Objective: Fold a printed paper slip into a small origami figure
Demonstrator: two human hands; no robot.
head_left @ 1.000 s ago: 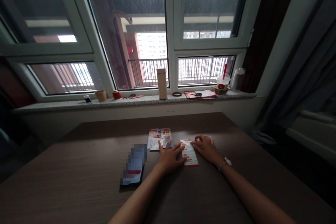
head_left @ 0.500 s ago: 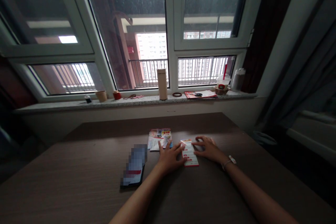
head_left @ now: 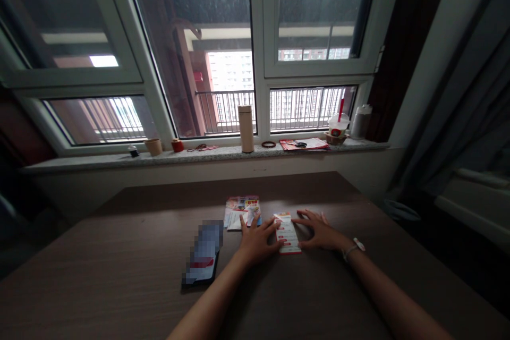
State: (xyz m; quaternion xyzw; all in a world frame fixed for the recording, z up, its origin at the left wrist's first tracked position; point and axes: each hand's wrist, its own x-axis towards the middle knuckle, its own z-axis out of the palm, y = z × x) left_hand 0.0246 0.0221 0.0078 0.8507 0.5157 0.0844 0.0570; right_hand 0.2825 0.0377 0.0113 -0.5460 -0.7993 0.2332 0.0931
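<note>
A narrow white leaflet [head_left: 288, 235] with red print and a red lower edge lies flat on the brown table, between my two hands. My left hand [head_left: 257, 241] rests palm down with fingers spread; its thumb and a fingertip touch the leaflet's left side. One of its fingers reaches to the colourful printed flyers [head_left: 238, 204] just beyond. My right hand [head_left: 321, 231] is at the leaflet's right side, fingers apart, thumb near the lower right edge and a fingertip near the upper right. A bracelet circles my right wrist.
A phone [head_left: 204, 255], its screen blurred, lies left of my left hand. Along the windowsill stand a beige bottle [head_left: 246, 130], a paper cup [head_left: 153, 146], a small red jar [head_left: 177, 145], scissors [head_left: 300, 144] on red papers, and a drink cup with a straw [head_left: 338, 126].
My right thumb has moved down along the leaflet's right edge, and the right wrist has shifted slightly right. My left hand and the leaflet stay almost where they were.
</note>
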